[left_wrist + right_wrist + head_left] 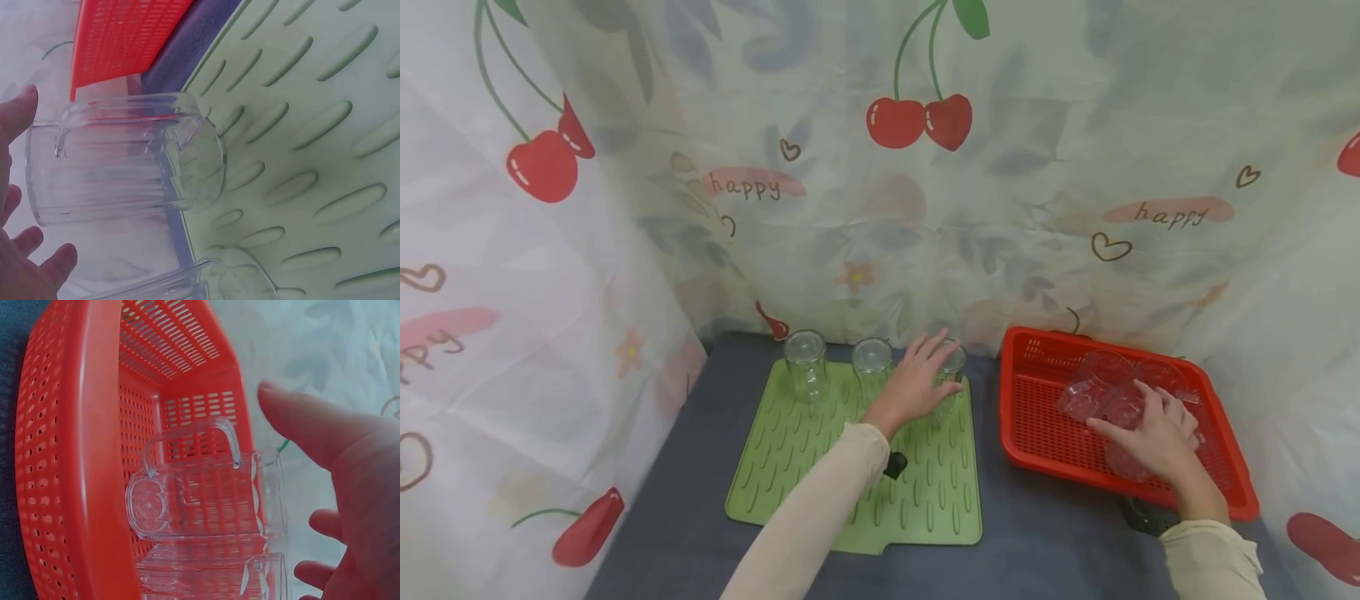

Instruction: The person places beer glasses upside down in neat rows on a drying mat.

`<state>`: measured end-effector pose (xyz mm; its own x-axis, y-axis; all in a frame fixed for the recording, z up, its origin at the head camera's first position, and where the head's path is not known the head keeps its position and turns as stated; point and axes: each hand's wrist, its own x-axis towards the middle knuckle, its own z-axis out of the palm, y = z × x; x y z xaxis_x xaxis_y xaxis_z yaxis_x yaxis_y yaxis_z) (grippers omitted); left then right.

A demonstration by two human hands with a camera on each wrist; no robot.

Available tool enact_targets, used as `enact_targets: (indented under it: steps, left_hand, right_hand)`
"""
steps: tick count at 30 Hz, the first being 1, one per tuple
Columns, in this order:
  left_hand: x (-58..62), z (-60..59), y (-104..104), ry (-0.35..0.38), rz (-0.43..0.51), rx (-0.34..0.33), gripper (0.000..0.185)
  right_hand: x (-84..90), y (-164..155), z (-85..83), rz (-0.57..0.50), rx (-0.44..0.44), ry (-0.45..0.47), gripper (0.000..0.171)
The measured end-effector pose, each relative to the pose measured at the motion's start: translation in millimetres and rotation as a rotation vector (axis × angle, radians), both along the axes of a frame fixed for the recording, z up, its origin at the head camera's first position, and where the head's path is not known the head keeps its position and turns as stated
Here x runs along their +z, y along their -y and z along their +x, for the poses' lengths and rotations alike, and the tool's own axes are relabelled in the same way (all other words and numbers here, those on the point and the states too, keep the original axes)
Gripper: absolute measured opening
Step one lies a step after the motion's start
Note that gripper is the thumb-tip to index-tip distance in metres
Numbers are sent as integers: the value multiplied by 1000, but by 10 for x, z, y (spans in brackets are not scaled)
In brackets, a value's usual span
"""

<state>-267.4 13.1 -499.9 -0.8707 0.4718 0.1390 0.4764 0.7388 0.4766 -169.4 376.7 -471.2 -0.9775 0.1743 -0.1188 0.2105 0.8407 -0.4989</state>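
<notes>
Three clear glass mugs stand upside down along the far edge of a green ribbed drying mat (pixel 797 475). My left hand (pixel 925 379) hovers with spread fingers over the right-hand mug (pixel 953 367). In the left wrist view the fingers (pixel 15 115) lie around that mug (pixel 125 162) without closing on it. My right hand (pixel 1153 429) rests flat on several clear mugs (pixel 1097 387) lying in the red basket (pixel 1045 442). In the right wrist view its thumb (pixel 312 425) is stretched out beside a mug (pixel 200 494) lying on its side.
The other two mugs (pixel 806 362) (pixel 872 360) stand left of my left hand. Mat and basket sit side by side on a dark grey tabletop (pixel 685 533). A cherry-print curtain (pixel 925 167) closes in the back and both sides.
</notes>
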Motion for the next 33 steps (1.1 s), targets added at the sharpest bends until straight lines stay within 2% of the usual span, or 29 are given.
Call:
enact_targets:
  steps: [5,11,14,22,33]
  left_hand:
    - [22,72,24,-1,1,-5,76]
    - [0,161,94,-25,48,-18,76]
    - [-10,215,145,-32,68,-30,77]
    - [7,402,257,-39,111,-45,77]
    - [-34,612,450,21,175,-7,74]
  right_hand:
    - [-31,-22,-12,14,-4,17,129]
    - [-6,-45,-13,66,-70,-34,120]
    - [12,-66,-6,70,-83,-28,117]
    - [-34,-101,32,62,-55,4,119]
    - [-66,-192,41,41,-34,49,121]
